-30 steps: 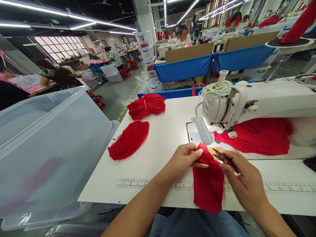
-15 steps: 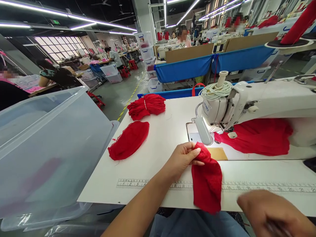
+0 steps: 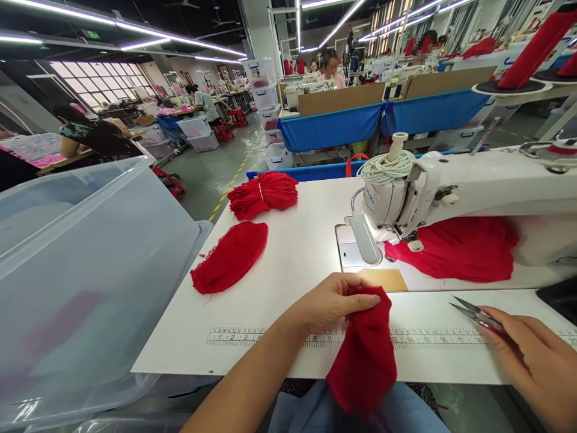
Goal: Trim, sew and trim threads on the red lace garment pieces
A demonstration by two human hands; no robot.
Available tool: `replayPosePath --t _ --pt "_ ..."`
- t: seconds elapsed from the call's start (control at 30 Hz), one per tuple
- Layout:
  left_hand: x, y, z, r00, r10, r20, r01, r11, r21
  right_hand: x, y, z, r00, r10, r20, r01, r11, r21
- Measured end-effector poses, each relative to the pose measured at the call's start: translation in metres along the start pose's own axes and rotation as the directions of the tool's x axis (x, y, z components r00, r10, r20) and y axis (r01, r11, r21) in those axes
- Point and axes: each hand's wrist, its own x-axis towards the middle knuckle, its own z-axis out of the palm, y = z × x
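Note:
My left hand (image 3: 331, 300) pinches the top of a red lace piece (image 3: 363, 355) that hangs over the near edge of the white sewing table (image 3: 297, 252). At the lower right, my right hand (image 3: 536, 355) is closed on small thread snips (image 3: 475, 313) whose blades point left, apart from the fabric. The white sewing machine (image 3: 451, 192) stands behind, with red fabric (image 3: 455, 249) lying under its arm. A flat red lace piece (image 3: 229, 258) and a tied bundle of red pieces (image 3: 264, 193) lie on the table's left part.
A large clear plastic bin (image 3: 85, 270) stands tilted at the left, against the table edge. A printed ruler strip (image 3: 270, 337) runs along the table front. Other people sit at stations beyond a grey aisle (image 3: 216, 174), behind blue cloth barriers (image 3: 333, 126).
My right hand, which held snips at the fabric's top, dropped low and came back up at the right, away from the piece. My left hand drew the piece nearer to me.

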Motion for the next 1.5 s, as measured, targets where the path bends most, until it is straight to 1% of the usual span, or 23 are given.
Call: replayPosePath --t 0.03,0.07,0.1,0.13,0.17,0.2,0.27,0.33,0.37,0.4,0.43,0.47,0.5,0.63,0.67,0.73,0.83,0.97,1.07,1.2,1.27,1.37,1.5 --pt "0.000 0.000 0.001 1.000 -0.003 0.031 0.002 1.000 0.021 0.001 -0.014 0.002 0.997 0.046 0.064 -0.048 0.998 0.033" --pt "-0.001 0.001 0.002 0.997 -0.004 0.073 0.000 0.999 0.049 0.004 -0.031 0.005 0.983 0.095 0.156 -0.115 0.985 0.125" --pt "-0.002 0.003 0.003 0.992 -0.009 0.122 -0.001 0.997 0.083 0.007 -0.049 0.010 0.970 0.178 0.168 -0.215 0.948 0.234" --pt "-0.004 0.004 0.004 0.986 -0.017 0.168 -0.003 0.993 0.118 0.010 -0.069 0.015 0.943 0.280 0.181 -0.328 0.878 0.349" --pt "-0.005 0.005 0.004 0.978 -0.027 0.205 -0.003 0.989 0.145 0.013 -0.089 0.021 0.903 0.357 0.239 -0.429 0.783 0.451" --pt "-0.007 0.006 0.004 0.973 -0.037 0.226 0.000 0.987 0.160 0.017 -0.107 0.027 0.861 0.385 0.333 -0.508 0.673 0.538" --pt "-0.008 0.007 0.001 0.976 -0.028 0.215 -0.006 0.988 0.154 0.022 -0.134 0.039 0.755 0.343 0.559 -0.655 0.440 0.615" --pt "-0.009 0.008 -0.003 0.987 0.014 0.157 -0.034 0.992 0.122 0.024 -0.146 0.049 0.658 0.241 0.714 -0.752 0.261 0.605" --pt "-0.009 0.008 -0.005 0.991 0.036 0.130 -0.050 0.993 0.110 0.024 -0.147 0.052 0.630 0.190 0.753 -0.776 0.199 0.599" --pt "-0.010 0.008 -0.006 0.993 0.054 0.107 -0.066 0.992 0.104 0.023 -0.146 0.054 0.620 0.150 0.770 -0.784 0.158 0.600" --pt "-0.010 0.009 -0.008 0.993 0.067 0.092 -0.076 0.992 0.098 0.022 -0.143 0.055 0.626 0.128 0.769 -0.779 0.140 0.611" --pt "-0.010 0.009 -0.008 0.994 0.072 0.083 -0.079 0.993 0.088 0.021 -0.140 0.055 0.642 0.127 0.756 -0.766 0.148 0.625" --pt "-0.010 0.010 -0.009 0.995 0.072 0.071 -0.077 0.995 0.071 0.021 -0.136 0.054 0.665 0.139 0.734 -0.745 0.190 0.639" --pt "-0.009 0.015 -0.008 0.999 0.051 -0.006 -0.051 0.997 -0.058 0.030 -0.129 0.045 0.798 0.171 0.577 -0.565 0.544 0.620" --pt "-0.008 0.015 -0.008 0.999 0.039 -0.025 -0.041 0.996 -0.084 0.034 -0.128 0.042 0.819 0.168 0.549 -0.526 0.601 0.602" --pt "-0.005 0.014 -0.007 0.997 0.027 -0.071 -0.033 0.996 -0.080 0.042 -0.125 0.036 0.844 0.167 0.510 -0.484 0.649 0.587" --pt "0.002 0.009 -0.008 0.980 0.091 -0.176 -0.083 0.995 0.052 0.051 -0.117 0.032 0.882 0.177 0.436 -0.433 0.670 0.602" --pt "0.008 -0.002 -0.011 0.968 0.150 -0.200 -0.120 0.981 0.155 0.053 -0.112 0.042 0.865 0.226 0.448 -0.473 0.663 0.580" --pt "0.009 -0.004 -0.012 0.963 0.142 -0.229 -0.109 0.983 0.151 0.050 -0.114 0.054 0.883 0.303 0.360 -0.468 0.645 0.604" --pt "0.011 -0.003 -0.012 0.958 0.124 -0.258 -0.087 0.985 0.148 0.044 -0.114 0.066 0.832 0.423 0.359 -0.546 0.510 0.664" --pt "0.011 -0.003 -0.011 0.963 0.124 -0.239 -0.098 0.988 0.116 0.042 -0.113 0.069 0.814 0.467 0.344 -0.562 0.487 0.668" --pt "0.011 -0.003 -0.010 0.971 0.111 -0.212 -0.099 0.993 0.070 0.041 -0.114 0.067 0.818 0.459 0.346 -0.564 0.520 0.642" --pt "0.012 -0.004 -0.007 0.966 0.073 -0.246 -0.066 0.997 0.036 0.042 -0.116 0.060 0.864 0.353 0.359 -0.504 0.597 0.625"
